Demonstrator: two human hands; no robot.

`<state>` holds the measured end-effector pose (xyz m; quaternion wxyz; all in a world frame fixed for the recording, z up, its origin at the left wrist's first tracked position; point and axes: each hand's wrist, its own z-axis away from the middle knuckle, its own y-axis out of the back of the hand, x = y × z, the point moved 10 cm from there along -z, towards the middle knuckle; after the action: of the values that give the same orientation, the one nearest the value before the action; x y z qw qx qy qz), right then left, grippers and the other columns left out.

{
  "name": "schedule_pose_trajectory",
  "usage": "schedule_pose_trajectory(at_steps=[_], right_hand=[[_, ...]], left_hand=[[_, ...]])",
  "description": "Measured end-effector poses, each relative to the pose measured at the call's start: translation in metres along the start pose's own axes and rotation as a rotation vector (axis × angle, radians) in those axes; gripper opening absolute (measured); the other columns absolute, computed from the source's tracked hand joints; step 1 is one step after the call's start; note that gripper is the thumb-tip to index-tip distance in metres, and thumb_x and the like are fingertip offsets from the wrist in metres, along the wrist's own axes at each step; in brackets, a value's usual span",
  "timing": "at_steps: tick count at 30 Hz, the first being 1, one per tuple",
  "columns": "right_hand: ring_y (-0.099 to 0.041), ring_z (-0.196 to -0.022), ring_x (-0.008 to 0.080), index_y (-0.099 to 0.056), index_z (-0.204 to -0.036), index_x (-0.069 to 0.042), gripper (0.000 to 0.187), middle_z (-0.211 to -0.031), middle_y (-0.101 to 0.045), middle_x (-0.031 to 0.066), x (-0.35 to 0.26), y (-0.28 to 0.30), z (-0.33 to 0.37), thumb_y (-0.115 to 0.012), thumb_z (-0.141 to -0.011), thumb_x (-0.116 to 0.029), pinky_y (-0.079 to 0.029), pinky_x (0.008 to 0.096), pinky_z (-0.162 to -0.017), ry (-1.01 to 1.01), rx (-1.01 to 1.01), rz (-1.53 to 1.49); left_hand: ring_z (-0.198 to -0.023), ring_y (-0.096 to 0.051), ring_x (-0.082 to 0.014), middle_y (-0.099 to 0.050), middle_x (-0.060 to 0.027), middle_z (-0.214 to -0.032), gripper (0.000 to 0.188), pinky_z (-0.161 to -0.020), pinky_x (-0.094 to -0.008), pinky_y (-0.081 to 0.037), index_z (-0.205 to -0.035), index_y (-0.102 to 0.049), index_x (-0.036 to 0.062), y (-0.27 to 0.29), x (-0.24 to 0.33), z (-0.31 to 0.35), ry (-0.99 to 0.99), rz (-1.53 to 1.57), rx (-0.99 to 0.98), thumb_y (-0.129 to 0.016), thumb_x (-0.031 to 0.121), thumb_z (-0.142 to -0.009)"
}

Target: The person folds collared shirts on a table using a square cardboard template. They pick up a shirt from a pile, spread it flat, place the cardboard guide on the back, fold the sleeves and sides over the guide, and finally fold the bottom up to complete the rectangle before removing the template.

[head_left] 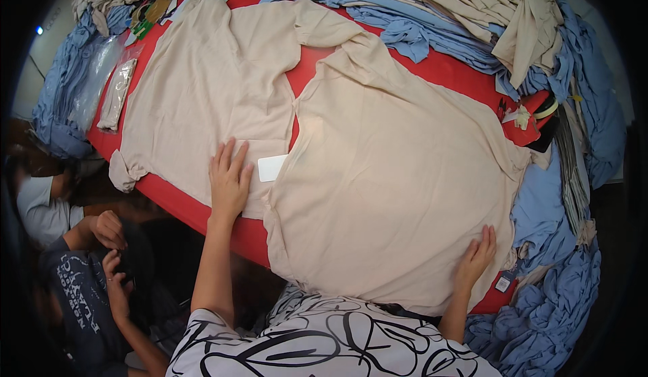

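Note:
Two beige garments lie spread over a red-covered table (250,240). My left hand (230,176) rests flat, fingers stretched, on the lower edge of the left beige garment (202,93). Just right of those fingers, a white card (271,168) lies partly under the right beige garment (391,181). On that right garment's lower right side, my right hand (478,259) lies with its fingers extended and nothing held. A sleeve of the right garment reaches up over the left one near the far side.
Blue and beige garments (432,19) are piled along the far edge. More blue cloth (540,323) hangs at the right, near a tape roll (545,107). A clear plastic packet (119,95) lies at the left. Another person's hands (111,242) are at lower left.

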<state>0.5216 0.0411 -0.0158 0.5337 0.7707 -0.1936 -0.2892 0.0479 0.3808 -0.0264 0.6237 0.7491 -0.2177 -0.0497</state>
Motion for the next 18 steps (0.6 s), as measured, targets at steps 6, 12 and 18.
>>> schedule_pose_trajectory(at_steps=[6, 12, 18], right_hand=[[-0.032, -0.143, 0.0355, -0.046, -0.144, -0.003, 0.048, -0.149, -0.042, 0.0187, 0.021, 0.010, 0.017, -0.049, -0.097, -0.015, -0.020, 0.0485, -0.118, 0.117, -0.067, 0.016], [-0.041, -0.133, 0.0385, -0.050, -0.139, -0.002, 0.044, -0.141, -0.048, 0.0192, 0.067, 0.037, 0.046, -0.053, -0.097, -0.017, -0.031, 0.0506, -0.110, -0.031, 0.083, -0.041], [-0.047, -0.120, 0.0431, -0.055, -0.123, 0.002, 0.067, -0.126, -0.052, 0.0236, 0.133, 0.064, 0.122, -0.075, -0.081, -0.045, -0.041, 0.0509, -0.097, -0.564, -0.141, 0.201]], left_hand=[[-0.147, -0.025, -0.0311, -0.032, -0.0066, -0.158, 0.053, -0.119, -0.0501, -0.016, -0.147, -0.046, 0.0177, 0.018, -0.051, 0.009, -0.070, -0.067, -0.091, -0.053, 0.032, -0.097], [-0.100, -0.059, -0.0345, -0.063, -0.0134, -0.104, 0.029, -0.085, -0.0434, -0.047, -0.111, -0.062, 0.0064, 0.037, 0.013, 0.010, 0.085, 0.193, -0.048, -0.066, 0.022, -0.087], [-0.071, -0.062, -0.0351, -0.062, -0.0176, -0.079, 0.033, -0.068, -0.0435, -0.050, -0.112, -0.058, 0.0000, 0.008, 0.034, 0.073, 0.208, 0.460, -0.279, -0.069, 0.017, -0.086]])
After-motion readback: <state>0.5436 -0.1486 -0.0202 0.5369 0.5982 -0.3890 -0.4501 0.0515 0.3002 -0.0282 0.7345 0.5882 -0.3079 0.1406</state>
